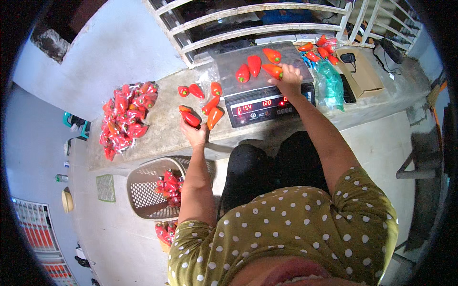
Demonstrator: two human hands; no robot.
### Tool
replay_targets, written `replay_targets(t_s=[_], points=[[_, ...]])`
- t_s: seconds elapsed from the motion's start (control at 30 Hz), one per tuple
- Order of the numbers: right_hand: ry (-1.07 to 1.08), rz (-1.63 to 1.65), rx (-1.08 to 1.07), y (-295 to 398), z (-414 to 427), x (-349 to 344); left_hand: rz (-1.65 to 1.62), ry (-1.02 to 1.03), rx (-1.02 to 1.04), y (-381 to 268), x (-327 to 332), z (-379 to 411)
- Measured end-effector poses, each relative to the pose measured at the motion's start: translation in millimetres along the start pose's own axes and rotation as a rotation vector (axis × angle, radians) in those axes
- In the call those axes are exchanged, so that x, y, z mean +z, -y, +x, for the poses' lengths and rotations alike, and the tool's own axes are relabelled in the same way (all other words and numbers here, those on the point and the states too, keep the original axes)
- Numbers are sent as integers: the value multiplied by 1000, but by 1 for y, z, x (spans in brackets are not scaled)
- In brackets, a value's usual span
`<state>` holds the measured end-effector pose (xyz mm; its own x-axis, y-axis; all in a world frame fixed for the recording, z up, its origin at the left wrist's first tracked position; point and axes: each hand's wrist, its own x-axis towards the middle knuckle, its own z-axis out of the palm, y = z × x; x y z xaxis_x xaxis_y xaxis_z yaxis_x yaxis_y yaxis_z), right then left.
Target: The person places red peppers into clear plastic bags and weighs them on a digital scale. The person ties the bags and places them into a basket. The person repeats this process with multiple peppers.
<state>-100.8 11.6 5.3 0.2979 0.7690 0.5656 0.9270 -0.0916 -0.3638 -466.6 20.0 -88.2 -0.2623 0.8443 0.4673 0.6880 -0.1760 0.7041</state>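
My right hand [289,81] grips an orange-red pepper [272,71] by its stem end, over the metal plate of a digital scale [229,80]. Several red peppers [254,65] lie on that plate, to the left of the hand and behind it. Red digits are lit on the scale's front panel [270,109]. My left hand [195,135] is closed around a red pepper [190,119] at the front edge of the concrete ledge [166,125]. Loose peppers [210,105] lie just right of it and behind it, beside a clear plastic bag [206,79].
Bagged red peppers [125,114] are heaped on the ledge's left. A plastic basket [137,195] with more peppers stands on the floor below. Right of the scale are a green plastic bag [330,84], peppers [323,52] and a cardboard box [363,77]. White metal bars [257,30] rise behind.
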Motion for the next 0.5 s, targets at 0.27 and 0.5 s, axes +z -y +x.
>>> replay_targets(t_s=[0.27,0.5], points=[[27,127,86,-48,-52,-41,-57,12,-41,14,1,-7],[130,101,108,-77,-130,-61,-198,85,-40,19,5,-3]])
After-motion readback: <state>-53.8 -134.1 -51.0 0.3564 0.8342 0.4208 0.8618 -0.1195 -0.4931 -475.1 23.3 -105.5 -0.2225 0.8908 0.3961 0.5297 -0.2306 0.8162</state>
